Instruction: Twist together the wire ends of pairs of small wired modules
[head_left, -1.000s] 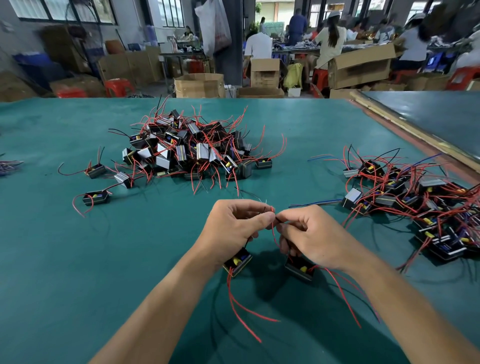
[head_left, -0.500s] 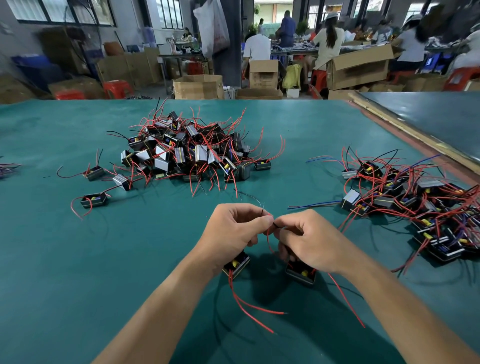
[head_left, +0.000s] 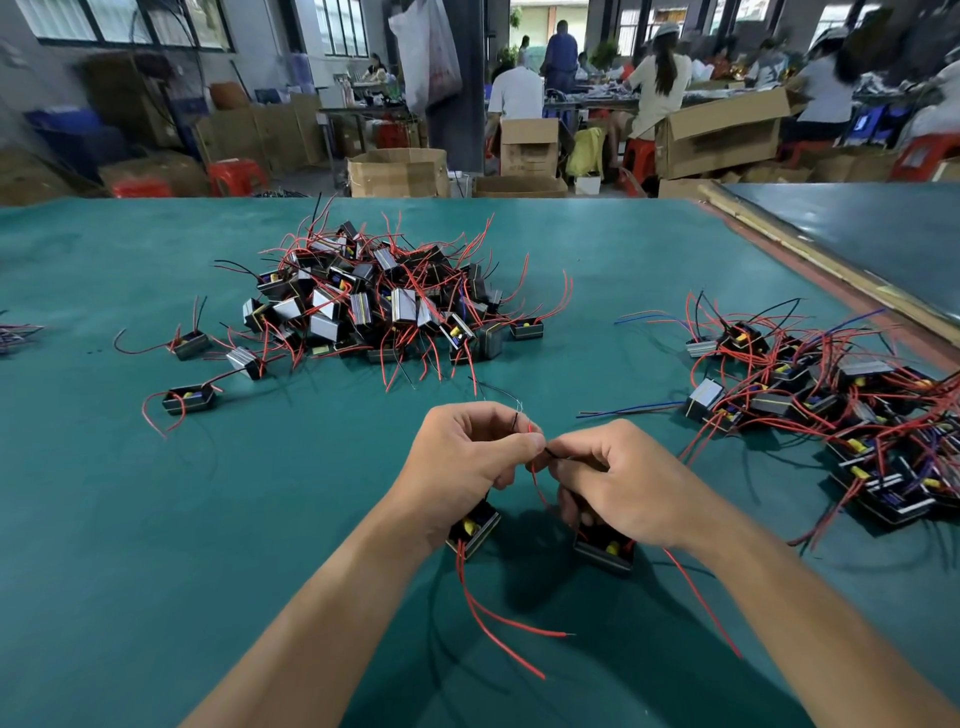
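Around: module heap (head_left: 384, 306) beyond, wired pile (head_left: 831, 384) right, on the surface (head_left: 156, 519).
Wire ends (head_left: 537, 449): met between the hands; red tails (head_left: 498, 618) trailed nearward.
Hands: left hand (head_left: 467, 457) and right hand (head_left: 623, 483) pinched them.

Your workshop backdrop

Green tabletop (head_left: 130, 519), cardboard boxes (head_left: 397, 171), red stools (head_left: 236, 174), windows (head_left: 130, 21), seated workers (head_left: 657, 88) behind.

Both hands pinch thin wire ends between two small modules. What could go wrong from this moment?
The wire ends pinched between the left hand and right hand are thin; they may slip out or break under twisting.
Red and black wires cross near the pinch, so a wrong wire might get twisted in.
The loose red wires trailing from the left module could snag on the left forearm.
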